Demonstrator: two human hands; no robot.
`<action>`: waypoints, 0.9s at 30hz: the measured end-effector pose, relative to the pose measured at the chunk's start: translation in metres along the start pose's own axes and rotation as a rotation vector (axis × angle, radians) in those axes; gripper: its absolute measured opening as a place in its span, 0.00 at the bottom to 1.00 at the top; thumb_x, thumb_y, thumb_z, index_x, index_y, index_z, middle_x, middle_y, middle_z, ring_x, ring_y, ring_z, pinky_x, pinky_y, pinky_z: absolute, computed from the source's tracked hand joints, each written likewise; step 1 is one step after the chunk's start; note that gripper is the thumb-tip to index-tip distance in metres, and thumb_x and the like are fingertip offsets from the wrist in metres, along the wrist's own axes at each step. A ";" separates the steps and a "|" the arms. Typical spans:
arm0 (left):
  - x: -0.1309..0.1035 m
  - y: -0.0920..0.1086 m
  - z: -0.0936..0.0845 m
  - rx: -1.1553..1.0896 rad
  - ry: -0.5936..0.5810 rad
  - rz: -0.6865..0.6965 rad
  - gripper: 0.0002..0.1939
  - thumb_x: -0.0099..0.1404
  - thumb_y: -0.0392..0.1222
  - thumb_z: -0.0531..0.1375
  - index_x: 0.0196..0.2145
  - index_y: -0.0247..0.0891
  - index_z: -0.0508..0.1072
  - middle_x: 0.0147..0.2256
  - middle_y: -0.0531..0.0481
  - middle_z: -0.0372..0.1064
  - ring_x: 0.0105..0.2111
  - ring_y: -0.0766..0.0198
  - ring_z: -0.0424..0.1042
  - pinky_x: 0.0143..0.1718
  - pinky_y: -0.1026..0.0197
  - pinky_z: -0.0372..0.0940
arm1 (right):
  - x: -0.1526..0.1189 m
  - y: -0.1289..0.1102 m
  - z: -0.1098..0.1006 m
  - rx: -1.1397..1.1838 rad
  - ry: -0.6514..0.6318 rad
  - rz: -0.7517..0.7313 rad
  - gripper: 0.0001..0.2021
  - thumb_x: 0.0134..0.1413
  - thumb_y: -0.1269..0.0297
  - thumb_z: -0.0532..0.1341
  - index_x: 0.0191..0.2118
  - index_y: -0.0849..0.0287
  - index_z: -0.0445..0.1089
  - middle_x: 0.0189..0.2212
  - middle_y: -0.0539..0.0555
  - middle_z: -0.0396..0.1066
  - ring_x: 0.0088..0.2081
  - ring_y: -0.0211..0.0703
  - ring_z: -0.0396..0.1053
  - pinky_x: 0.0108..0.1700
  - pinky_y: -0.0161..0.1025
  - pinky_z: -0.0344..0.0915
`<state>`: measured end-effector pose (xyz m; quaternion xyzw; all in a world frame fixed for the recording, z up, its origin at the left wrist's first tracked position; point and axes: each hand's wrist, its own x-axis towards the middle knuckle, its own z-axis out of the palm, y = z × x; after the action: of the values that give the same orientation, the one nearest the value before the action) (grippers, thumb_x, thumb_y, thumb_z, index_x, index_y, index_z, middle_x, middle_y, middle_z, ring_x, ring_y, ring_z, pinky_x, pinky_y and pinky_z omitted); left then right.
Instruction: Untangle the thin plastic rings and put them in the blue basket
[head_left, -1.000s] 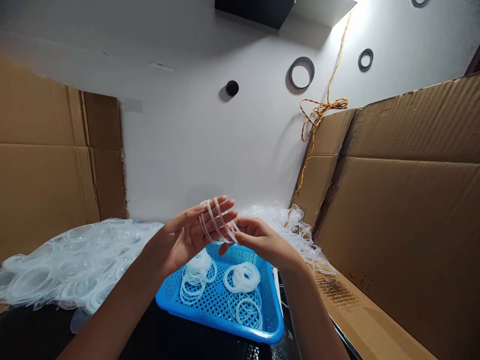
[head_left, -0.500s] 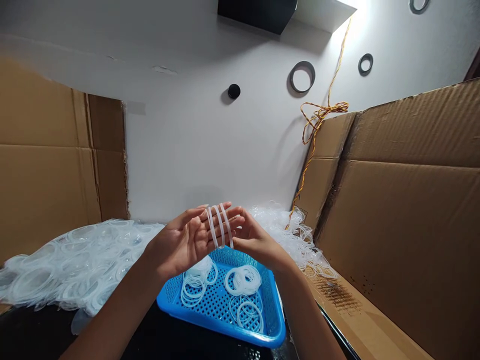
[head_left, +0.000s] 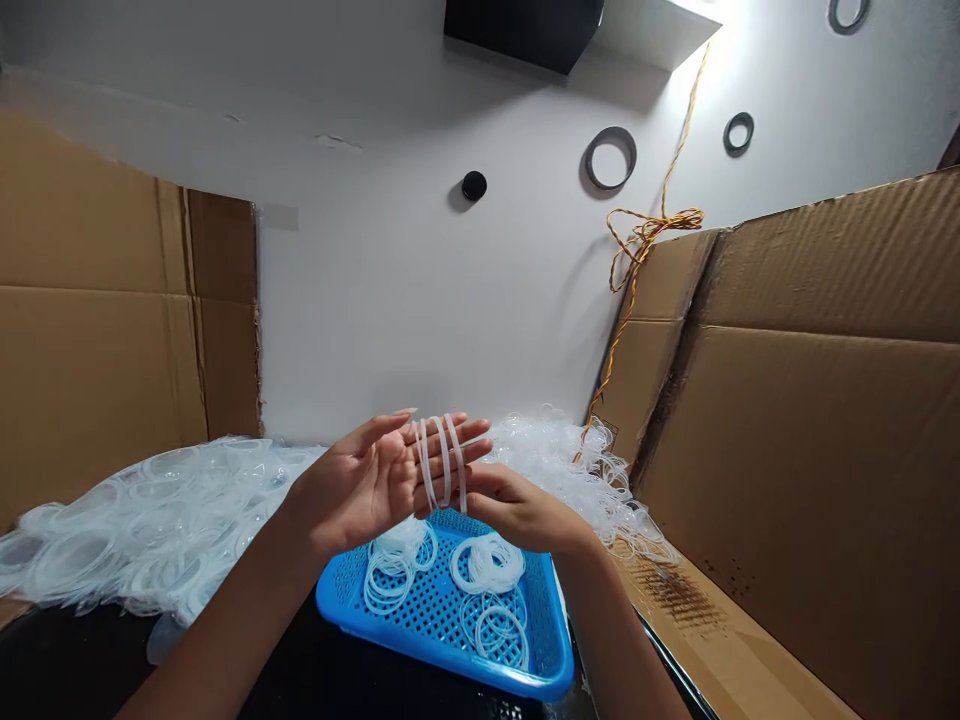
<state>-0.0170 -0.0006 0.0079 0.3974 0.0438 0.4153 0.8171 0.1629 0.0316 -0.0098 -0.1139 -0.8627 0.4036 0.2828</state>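
Several translucent white rubber rings (head_left: 445, 462) are looped around the outstretched fingers of my left hand (head_left: 382, 480), which is held palm up above the basket. The fingers of my right hand (head_left: 517, 510) are closed at the lower edge of the outermost loop, by the left fingertips; the exact contact is partly hidden. Below both hands is a blue perforated plastic basket (head_left: 442, 670). In it lie a pile of rings (head_left: 390, 570) on the left, a thick bundle of rings (head_left: 489, 563) on the right, and looser rings (head_left: 501, 635) in front of that bundle.
A large heap of wider clear rings (head_left: 150, 530) spreads on the left. Another tangled heap of thin rings (head_left: 577, 480) lies behind at the right. Cardboard panels (head_left: 825, 430) stand on both sides. A twisted yellow cord (head_left: 619, 340) hangs down the white wall (head_left: 420, 300).
My right hand has moved down along the rings, from the fingertips to their lower edge. My left hand stays nearly in place with the rings around its fingers. The view has shifted slightly.
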 end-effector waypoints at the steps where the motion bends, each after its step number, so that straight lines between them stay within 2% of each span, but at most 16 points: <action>1: -0.001 0.001 -0.001 -0.002 -0.020 -0.003 0.27 0.66 0.41 0.48 0.58 0.21 0.54 0.52 0.36 0.66 0.55 0.54 0.62 0.53 0.55 0.59 | 0.000 -0.003 0.000 0.024 -0.035 -0.013 0.13 0.59 0.67 0.51 0.32 0.60 0.73 0.29 0.51 0.71 0.37 0.36 0.68 0.45 0.38 0.63; 4: -0.003 0.004 -0.001 0.007 -0.028 0.002 0.26 0.66 0.41 0.49 0.57 0.21 0.56 0.52 0.35 0.66 0.54 0.53 0.63 0.51 0.55 0.61 | -0.001 -0.009 -0.001 0.091 -0.086 -0.015 0.15 0.60 0.65 0.50 0.33 0.60 0.74 0.32 0.52 0.73 0.39 0.37 0.69 0.48 0.39 0.62; 9: -0.003 0.009 0.002 0.054 0.092 0.054 0.29 0.66 0.40 0.48 0.61 0.23 0.49 0.51 0.38 0.68 0.52 0.56 0.66 0.50 0.56 0.62 | 0.000 -0.011 -0.001 0.055 -0.024 -0.031 0.19 0.63 0.58 0.48 0.36 0.60 0.74 0.37 0.54 0.73 0.42 0.39 0.68 0.49 0.40 0.61; 13: -0.002 0.010 0.005 0.063 0.157 0.103 0.30 0.65 0.39 0.48 0.62 0.24 0.47 0.49 0.37 0.69 0.51 0.55 0.66 0.51 0.57 0.61 | 0.000 -0.010 -0.002 0.071 -0.015 0.004 0.18 0.61 0.55 0.51 0.40 0.61 0.73 0.36 0.55 0.73 0.40 0.39 0.70 0.48 0.41 0.63; 19: -0.001 0.008 0.006 0.056 0.234 0.110 0.29 0.64 0.38 0.49 0.61 0.24 0.49 0.48 0.36 0.69 0.51 0.54 0.67 0.52 0.56 0.60 | -0.007 -0.007 -0.010 -0.011 -0.047 0.091 0.15 0.58 0.57 0.55 0.43 0.61 0.72 0.36 0.55 0.75 0.40 0.38 0.70 0.46 0.40 0.66; 27: 0.001 0.007 0.004 0.040 0.209 0.074 0.31 0.64 0.35 0.49 0.61 0.20 0.46 0.49 0.32 0.68 0.51 0.54 0.67 0.49 0.59 0.63 | -0.012 -0.008 -0.017 -0.006 -0.164 0.121 0.15 0.57 0.62 0.57 0.47 0.62 0.71 0.30 0.55 0.76 0.33 0.37 0.73 0.40 0.38 0.69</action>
<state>-0.0193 -0.0006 0.0158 0.3695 0.1222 0.4833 0.7842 0.1825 0.0318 0.0000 -0.1335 -0.8756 0.4252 0.1861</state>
